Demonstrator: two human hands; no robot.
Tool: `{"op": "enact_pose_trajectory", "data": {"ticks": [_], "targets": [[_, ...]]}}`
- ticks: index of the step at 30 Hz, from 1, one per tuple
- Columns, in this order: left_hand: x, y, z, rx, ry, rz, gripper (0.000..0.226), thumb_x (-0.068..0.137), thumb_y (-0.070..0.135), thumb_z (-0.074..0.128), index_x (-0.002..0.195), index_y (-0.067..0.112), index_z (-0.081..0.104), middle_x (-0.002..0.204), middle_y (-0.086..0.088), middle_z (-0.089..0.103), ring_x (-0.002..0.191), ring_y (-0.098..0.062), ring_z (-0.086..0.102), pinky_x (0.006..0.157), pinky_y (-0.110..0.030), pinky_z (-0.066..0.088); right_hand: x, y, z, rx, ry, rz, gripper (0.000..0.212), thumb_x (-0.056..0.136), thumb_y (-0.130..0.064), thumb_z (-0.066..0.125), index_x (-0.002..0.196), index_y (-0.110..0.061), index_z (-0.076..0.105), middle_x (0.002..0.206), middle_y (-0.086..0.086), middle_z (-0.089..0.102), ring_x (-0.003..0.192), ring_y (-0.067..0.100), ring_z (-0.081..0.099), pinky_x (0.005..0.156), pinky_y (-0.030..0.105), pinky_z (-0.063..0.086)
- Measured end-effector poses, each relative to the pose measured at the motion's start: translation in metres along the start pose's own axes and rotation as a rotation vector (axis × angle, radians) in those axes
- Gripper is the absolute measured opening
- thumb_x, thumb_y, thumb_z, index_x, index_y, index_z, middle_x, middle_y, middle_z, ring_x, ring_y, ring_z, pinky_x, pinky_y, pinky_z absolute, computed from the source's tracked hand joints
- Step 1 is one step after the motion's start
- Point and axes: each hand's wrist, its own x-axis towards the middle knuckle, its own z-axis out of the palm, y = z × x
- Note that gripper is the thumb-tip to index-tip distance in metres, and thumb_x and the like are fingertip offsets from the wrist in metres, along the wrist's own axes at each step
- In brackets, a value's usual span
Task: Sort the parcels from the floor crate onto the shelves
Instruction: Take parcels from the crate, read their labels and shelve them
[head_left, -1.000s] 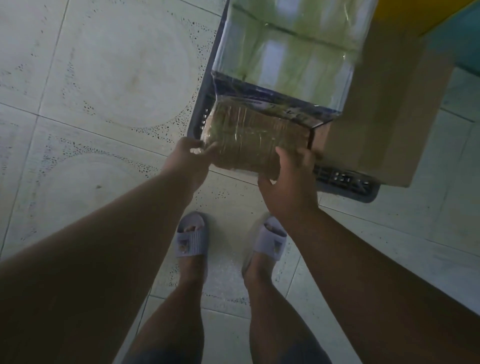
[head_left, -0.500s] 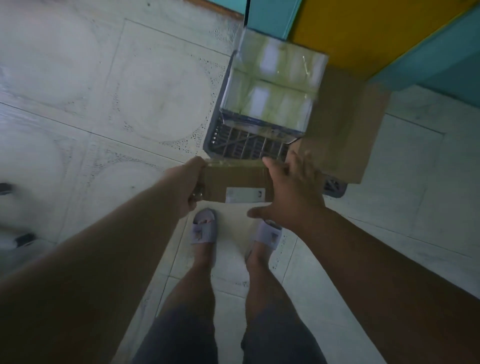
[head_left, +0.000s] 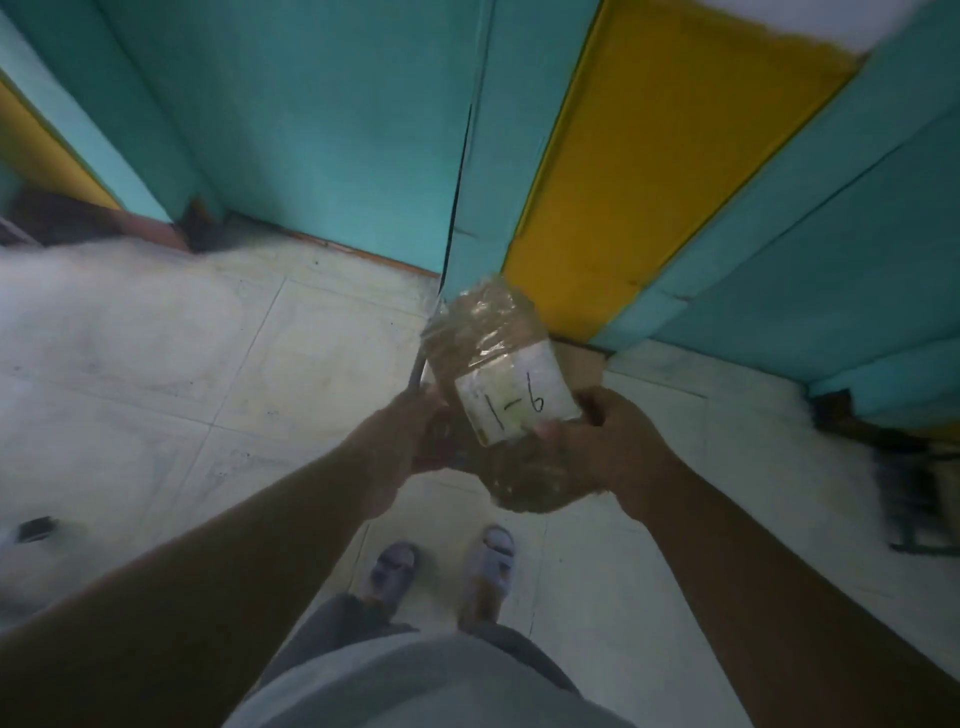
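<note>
Holding the parcel (head_left: 506, 410) chest-high over the floor, you gripped it with both hands: left hand (head_left: 415, 441) at 9, right hand (head_left: 608, 447) at 3; long axis ran 11-to-5, label up.

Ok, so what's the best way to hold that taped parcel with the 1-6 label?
Hold the parcel by its two side edges, one hand from each side, as the left hand and right hand do now. It is a flat block in slick tape, so an opposed grip looks safest and leaves the label readable.
</note>
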Motion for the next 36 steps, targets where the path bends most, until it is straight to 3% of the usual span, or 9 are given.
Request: {"op": "enact_pose_trajectory", "data": {"ticks": [4,10,14,18,21,24,29,32,36], "targets": [[-0.015,0.012,0.024,0.058,-0.324,0.079,0.039,0.085,0.035,0.068,0.123,0.036,0.061,0.129,-0.005,0.064,0.115,-0.029,0.064,0.094,-0.052,0.055,-0.034,-0.01,0.003,0.413,0.064,-0.005,0.036,0.085,-0.017,0.077,0.118,-0.02,0.063,0.109,0.008,0.074,0.086,0.024,0.073,0.054,0.027,0.056],[-0.023,0.033,0.065,0.189,-0.332,0.187,0.035,0.097,0.023,0.06,0.131,0.032,0.055,0.122,0.002,0.069,0.113,-0.026,0.065,0.09,-0.055,0.056,-0.076,0.003,-0.027,0.619,0.115,-0.145,0.058,0.088,-0.022,0.073,0.14,-0.031,0.049,0.123,0.004,0.07,0.109,0.026,0.07,0.09,0.048,0.057],[-0.03,0.036,0.119,0.277,-0.382,0.252,0.035,0.096,0.028,0.062,0.123,0.049,0.056,0.119,0.015,0.07,0.111,-0.015,0.067,0.094,-0.047,0.056,-0.104,0.02,-0.077,0.653,0.291,-0.197,0.064,0.082,-0.033,0.076,0.14,-0.039,0.048,0.124,0.008,0.069,0.111,0.027,0.069,0.091,0.052,0.057],[-0.039,0.026,0.198,0.294,-0.465,0.256,0.028,0.092,0.03,0.066,0.116,0.044,0.065,0.117,0.006,0.073,0.105,-0.02,0.071,0.093,-0.051,0.055,-0.132,0.052,-0.144,0.745,0.489,-0.219,0.064,0.084,-0.018,0.08,0.137,-0.036,0.049,0.122,0.01,0.069,0.105,0.026,0.071,0.088,0.053,0.058],[-0.051,0.011,0.274,0.324,-0.537,0.328,0.035,0.099,0.022,0.056,0.13,0.039,0.057,0.117,0.011,0.072,0.1,-0.009,0.071,0.086,-0.039,0.059,-0.163,0.091,-0.178,0.752,0.473,-0.259,0.07,0.085,-0.013,0.077,0.141,-0.038,0.043,0.125,0.003,0.069,0.112,0.026,0.069,0.09,0.052,0.057],[-0.063,-0.009,0.352,0.412,-0.583,0.385,0.027,0.101,0.028,0.052,0.116,0.05,0.057,0.1,0.026,0.072,0.084,0.011,0.068,0.073,-0.018,0.057,-0.191,0.14,-0.214,0.753,0.579,-0.223,0.069,0.082,-0.025,0.078,0.139,-0.044,0.044,0.127,-0.004,0.068,0.116,0.028,0.066,0.091,0.056,0.056],[-0.074,-0.032,0.487,0.526,-0.723,0.385,0.032,0.088,0.056,0.05,0.119,0.049,0.056,0.114,0.019,0.07,0.1,-0.001,0.069,0.081,-0.026,0.054,-0.245,0.215,-0.304,0.623,0.825,-0.204,0.071,0.088,-0.017,0.073,0.142,-0.048,0.04,0.124,-0.016,0.067,0.116,0.016,0.065,0.093,0.05,0.057],[-0.073,-0.037,0.563,0.583,-0.721,0.461,0.036,0.088,0.058,0.059,0.123,0.047,0.054,0.122,0.013,0.065,0.113,-0.01,0.063,0.1,-0.041,0.05,-0.274,0.255,-0.353,0.598,0.883,-0.202,0.073,0.09,-0.01,0.07,0.144,-0.046,0.037,0.123,-0.017,0.067,0.116,0.012,0.065,0.093,0.047,0.057],[-0.061,-0.049,0.652,0.699,-0.743,0.549,0.036,0.079,0.057,0.059,0.113,0.051,0.052,0.12,0.019,0.063,0.113,-0.008,0.061,0.105,-0.05,0.045,-0.284,0.305,-0.408,0.663,0.968,-0.203,0.072,0.091,-0.011,0.07,0.146,-0.043,0.037,0.124,-0.015,0.068,0.114,0.014,0.066,0.092,0.047,0.058]]}}
